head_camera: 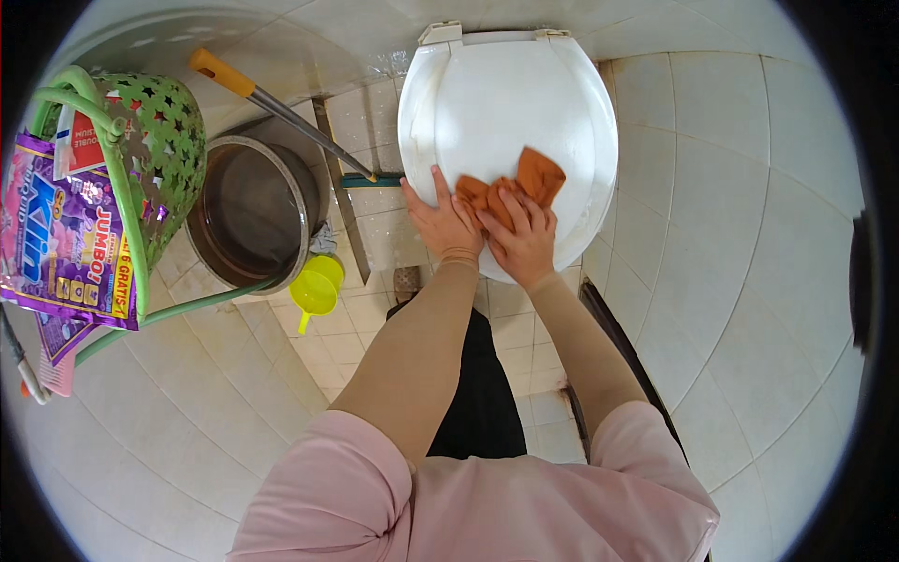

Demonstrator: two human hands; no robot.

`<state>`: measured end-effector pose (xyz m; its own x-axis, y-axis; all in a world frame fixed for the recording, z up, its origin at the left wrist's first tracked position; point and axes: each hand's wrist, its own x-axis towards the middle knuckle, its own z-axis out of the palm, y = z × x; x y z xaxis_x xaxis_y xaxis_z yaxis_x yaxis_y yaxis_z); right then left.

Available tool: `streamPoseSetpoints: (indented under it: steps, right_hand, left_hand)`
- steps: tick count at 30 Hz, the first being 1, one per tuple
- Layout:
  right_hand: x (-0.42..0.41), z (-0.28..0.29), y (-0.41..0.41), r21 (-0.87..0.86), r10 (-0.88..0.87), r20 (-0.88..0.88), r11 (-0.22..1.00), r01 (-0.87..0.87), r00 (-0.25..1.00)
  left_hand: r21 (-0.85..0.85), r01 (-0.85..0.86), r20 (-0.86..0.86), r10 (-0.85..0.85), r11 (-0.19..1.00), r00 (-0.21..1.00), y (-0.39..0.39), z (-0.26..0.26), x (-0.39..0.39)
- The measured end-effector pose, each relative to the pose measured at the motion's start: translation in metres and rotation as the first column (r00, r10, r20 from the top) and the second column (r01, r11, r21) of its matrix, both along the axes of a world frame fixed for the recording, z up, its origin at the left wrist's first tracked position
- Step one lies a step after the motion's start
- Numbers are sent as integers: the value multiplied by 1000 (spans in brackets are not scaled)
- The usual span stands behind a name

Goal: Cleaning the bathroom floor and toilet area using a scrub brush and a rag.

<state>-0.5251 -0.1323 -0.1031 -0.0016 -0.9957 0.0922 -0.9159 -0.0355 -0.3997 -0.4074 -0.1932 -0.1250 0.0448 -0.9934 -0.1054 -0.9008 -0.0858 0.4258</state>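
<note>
A white toilet lid (506, 105) lies lowered before me, its hinges at the far edge. My right hand (521, 242) presses a crumpled orange-brown cloth (541, 175) against the lid's near half, fingers curled over it. Flat on the lid's left near edge rests my left hand (446, 223), its fingers spread. That hand's thumb side lies close beside the cloth, and I cannot tell whether it touches it.
At left, a green basket (165, 133) with star cut-outs holds purple packets (63, 232). Below it are a pink comb (56, 372) and a green hose (204, 307) running into a water bucket (246, 204). A yellow dipper (316, 286) and a long-handled squeegee (309, 130) are nearby. Tiled walls (723, 246) stand close.
</note>
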Motion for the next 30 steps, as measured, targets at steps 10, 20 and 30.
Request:
streamPoseSetpoints:
  steps: [10,20,30]
  right_hand:
    - [-4,-14,-188,-207,-294,-97,941,269,951]
    - [-3,0,31,-25,-205,2,978,205,979]
    - [-99,-30,-174,-240,-323,8,918,315,946]
  left_hand:
    - [-77,17,-40,-20,997,999,-1,-7,-2]
    - [-52,25,-7,-25,998,1000,-1,0,-4]
    - [-66,15,-37,-18,998,999,1,-4,-10]
